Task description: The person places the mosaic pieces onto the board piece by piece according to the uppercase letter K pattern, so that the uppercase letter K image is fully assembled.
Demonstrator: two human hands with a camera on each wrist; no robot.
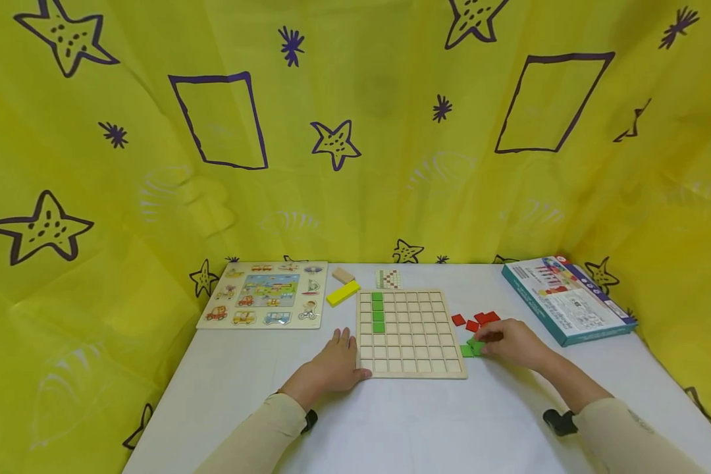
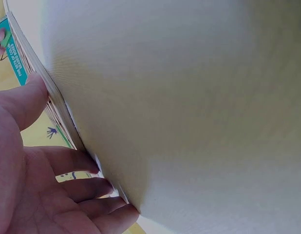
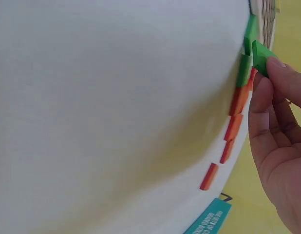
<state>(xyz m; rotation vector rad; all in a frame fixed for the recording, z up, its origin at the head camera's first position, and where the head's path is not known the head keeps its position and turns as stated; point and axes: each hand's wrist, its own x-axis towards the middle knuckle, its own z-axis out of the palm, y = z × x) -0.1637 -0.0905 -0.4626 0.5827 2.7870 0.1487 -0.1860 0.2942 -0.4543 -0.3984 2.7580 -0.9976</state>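
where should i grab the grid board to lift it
Probably by its left and right edges, from both sides: the grid board is wide and lies flat, and four green tiles sit in its cells, so keep it level. The left hand touches the left edge; on the right, the near corner looks best, clear of the loose green tiles beside that edge.

Yellow drapes [image 1: 379, 204] hang behind a white tabletop [image 1: 415, 421] and along both its sides, patterned with dark-outlined stars [image 1: 336, 143], four-sided frames [image 1: 219, 120], spiky purple bursts [image 1: 292, 46] and faint pale shells [image 1: 441, 168]. The drapes fall in shallow folds under diffuse light; muted shadows spread across the tabletop.
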